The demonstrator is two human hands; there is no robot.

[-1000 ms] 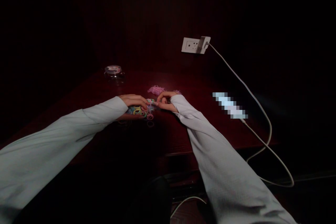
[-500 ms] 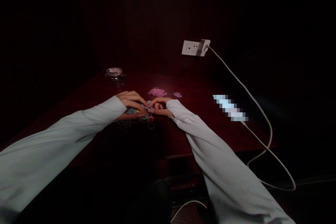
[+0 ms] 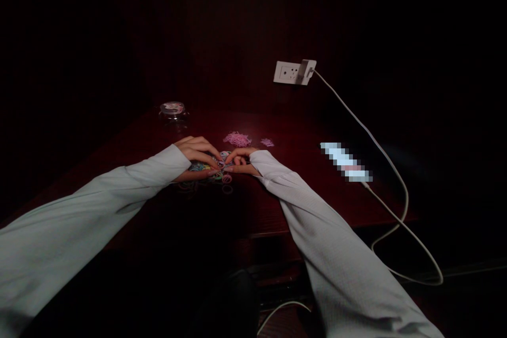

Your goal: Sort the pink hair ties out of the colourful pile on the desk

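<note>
A loose pile of small elastic hair ties (image 3: 206, 168) in green, blue, yellow and pink lies on the dark red table. My left hand (image 3: 198, 153) arches over it from the left, its fingers bent down and closed among the ties. From the right, my right hand (image 3: 241, 161) meets it, thumb and index finger bent together at the pile's right side. The fingertips of both hands nearly touch. What exactly they pinch is too small and dark to make out. A pink ring (image 3: 227, 179) and a pale ring (image 3: 227, 189) lie just in front of the fingertips.
Behind my hands lie a larger heap of pink elastics (image 3: 237, 139) and a smaller one (image 3: 267, 142). A clear lidded jar (image 3: 173, 111) stands back left. At right, a phone (image 3: 346, 162) is on a white cable (image 3: 368, 132) running to a wall socket (image 3: 293, 73).
My fingertips have shifted very slightly at the pile, the right thumb moving a touch to the right. The heaps, jar and phone stay where they were.
</note>
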